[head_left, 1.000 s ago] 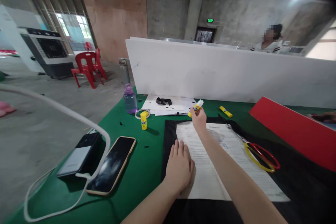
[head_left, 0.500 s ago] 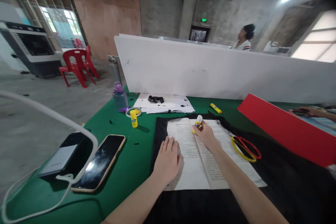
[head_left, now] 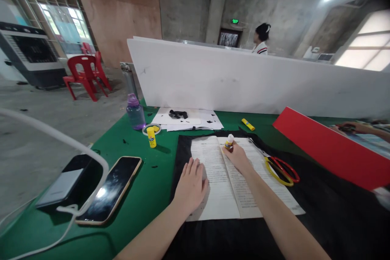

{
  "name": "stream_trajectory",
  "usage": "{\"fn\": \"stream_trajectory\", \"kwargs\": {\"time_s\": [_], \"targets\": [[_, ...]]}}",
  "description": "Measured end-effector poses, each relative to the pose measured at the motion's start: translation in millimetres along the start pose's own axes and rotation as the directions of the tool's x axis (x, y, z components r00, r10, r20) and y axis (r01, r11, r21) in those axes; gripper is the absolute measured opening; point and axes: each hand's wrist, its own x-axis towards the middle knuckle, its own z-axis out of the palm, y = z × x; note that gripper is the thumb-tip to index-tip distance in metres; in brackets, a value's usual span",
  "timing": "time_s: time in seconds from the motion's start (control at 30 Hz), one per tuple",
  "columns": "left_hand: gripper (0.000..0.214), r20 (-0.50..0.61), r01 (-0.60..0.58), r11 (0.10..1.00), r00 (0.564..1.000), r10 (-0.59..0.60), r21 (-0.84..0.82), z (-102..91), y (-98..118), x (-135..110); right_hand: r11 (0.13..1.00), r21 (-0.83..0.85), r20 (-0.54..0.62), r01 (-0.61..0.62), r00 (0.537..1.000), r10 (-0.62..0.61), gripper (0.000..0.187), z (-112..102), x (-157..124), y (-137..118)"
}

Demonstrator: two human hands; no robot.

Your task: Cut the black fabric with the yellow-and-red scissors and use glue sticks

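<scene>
My right hand (head_left: 237, 157) is closed round a yellow glue stick (head_left: 228, 141) with a white end pointing up, held upright near the top of a printed paper sheet (head_left: 222, 195). That sheet lies on black cloth (head_left: 332, 219) on the green table (head_left: 143, 207). Flat on the sheet's left edge rests my left hand (head_left: 191, 186), fingers stretched out and holding nothing.
Red-and-yellow scissors (head_left: 282, 168) lie right of the sheet. A second glue stick (head_left: 150, 136), tape ring (head_left: 150, 129), purple bottle (head_left: 135, 112), white papers (head_left: 189, 120) and a yellow cap (head_left: 248, 124) sit farther back. A phone (head_left: 109, 194) and power bank (head_left: 65, 187) lie left. Red board (head_left: 329, 146) right; white partition (head_left: 243, 81) behind.
My right hand drew back from the far papers with the glue stick and brought it down onto the printed sheet. The left hand stayed flat on the sheet.
</scene>
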Motion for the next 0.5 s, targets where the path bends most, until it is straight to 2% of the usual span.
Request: {"fn": "stream_trajectory", "kwargs": {"time_s": [0.23,0.37,0.5], "targets": [[0.039,-0.020,-0.011,0.999,1.000,0.010,-0.046,-6.4,1.9,0.2,1.000,-0.005,-0.002,0.012,1.000,-0.012,0.023,2.1,2.5,3.7],[0.037,-0.002,0.005,0.995,1.000,-0.005,-0.103,-26.4,2.0,3.5,0.999,0.018,-0.026,0.035,0.999,-0.035,0.026,2.8,2.3,3.3],[0.035,0.058,0.021,0.992,0.998,-0.014,-0.126,-49.2,-8.9,10.0,0.997,0.068,-0.069,0.045,0.997,-0.041,0.029,5.4,2.0,1.5]]}}
